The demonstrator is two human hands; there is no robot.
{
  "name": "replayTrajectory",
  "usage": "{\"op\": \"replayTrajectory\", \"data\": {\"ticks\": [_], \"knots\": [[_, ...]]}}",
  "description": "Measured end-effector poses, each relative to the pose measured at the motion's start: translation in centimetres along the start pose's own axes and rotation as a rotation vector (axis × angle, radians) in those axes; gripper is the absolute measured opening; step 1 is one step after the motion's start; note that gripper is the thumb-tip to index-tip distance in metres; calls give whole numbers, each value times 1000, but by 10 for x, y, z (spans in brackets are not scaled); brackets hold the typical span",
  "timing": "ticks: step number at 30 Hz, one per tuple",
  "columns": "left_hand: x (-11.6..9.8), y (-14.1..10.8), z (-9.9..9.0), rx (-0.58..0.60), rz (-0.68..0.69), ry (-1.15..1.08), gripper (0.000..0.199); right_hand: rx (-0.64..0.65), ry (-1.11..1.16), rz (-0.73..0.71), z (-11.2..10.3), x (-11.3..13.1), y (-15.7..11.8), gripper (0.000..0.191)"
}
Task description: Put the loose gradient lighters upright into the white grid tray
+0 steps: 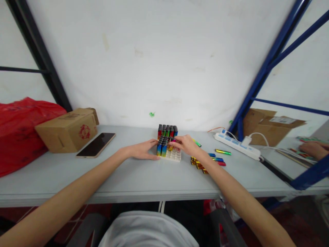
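A white tray (175,156) with round slots lies on the grey table, its left part filled with upright lighters (161,147) in blue, yellow and other colours. My left hand (145,150) rests at the tray's left side, fingers apart, touching the lighters' edge. Over the tray's right part, my right hand (185,144) pinches a pink lighter (172,140) beside the filled rows. Behind stands a second block of upright lighters (167,131), red, green and blue. Loose gold, blue and red lighters (199,164) lie right of the tray, partly under my right forearm.
A green-yellow lighter (223,152) lies further right, near a white power strip (238,145). On the left are a phone (96,145), a cardboard box (68,130) and a red bag (23,133). Another person's hand (315,149) shows beyond the blue frame (267,68).
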State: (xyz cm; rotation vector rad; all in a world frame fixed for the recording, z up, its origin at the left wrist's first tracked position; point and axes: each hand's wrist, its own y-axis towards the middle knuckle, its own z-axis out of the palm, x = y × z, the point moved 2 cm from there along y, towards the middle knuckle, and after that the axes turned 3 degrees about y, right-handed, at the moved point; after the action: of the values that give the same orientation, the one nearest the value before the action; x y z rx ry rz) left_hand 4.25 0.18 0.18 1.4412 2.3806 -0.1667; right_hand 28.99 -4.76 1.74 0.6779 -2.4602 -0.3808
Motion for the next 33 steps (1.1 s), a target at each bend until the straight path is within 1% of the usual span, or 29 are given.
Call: {"op": "replayTrajectory", "data": {"ticks": [4, 9, 12, 14, 16, 17, 18, 19, 21, 22, 24, 26, 28, 30, 33], "knots": [[0, 0, 0, -2, 9, 10, 83, 33, 14, -34, -3, 0, -2, 45], [1, -1, 0, 3, -11, 16, 83, 64, 43, 0, 1, 3, -2, 41], [0, -1, -1, 4, -9, 18, 83, 43, -75, 41, 3, 2, -2, 44], [-1, -1, -1, 12, -14, 26, 83, 81, -140, 55, 2, -1, -1, 50], [-2, -1, -2, 16, -25, 32, 84, 109, -142, 59, -8, -7, -2, 55], [-2, -1, -2, 15, -30, 33, 84, 94, -141, 64, -16, -12, -4, 57], [-2, -1, -2, 11, -33, 33, 85, 51, -153, 80, -26, -18, -6, 57], [-2, -1, -2, 5, -33, 33, 86, -5, -191, 100, -38, -25, -8, 55], [-2, -1, -1, -7, -27, 34, 88, -77, -290, 152, -60, -44, -14, 40], [-2, -2, -1, -13, -21, 32, 88, -62, -321, 183, -68, -54, -18, 32], [-1, -2, -1, -15, -9, 25, 87, 26, -372, 284, -76, -76, -25, 25], [0, -2, 0, -9, -4, 18, 86, 115, -392, 390, -75, -94, -29, 26], [1, -1, 0, -2, -11, 17, 86, 153, -376, 441, -66, -104, -29, 27], [2, -1, 0, 0, -19, 19, 85, 144, -323, 416, -52, -106, -25, 26], [0, -1, 0, 0, -20, 15, 85, 121, -246, 327, -33, -101, -16, 23]]}}
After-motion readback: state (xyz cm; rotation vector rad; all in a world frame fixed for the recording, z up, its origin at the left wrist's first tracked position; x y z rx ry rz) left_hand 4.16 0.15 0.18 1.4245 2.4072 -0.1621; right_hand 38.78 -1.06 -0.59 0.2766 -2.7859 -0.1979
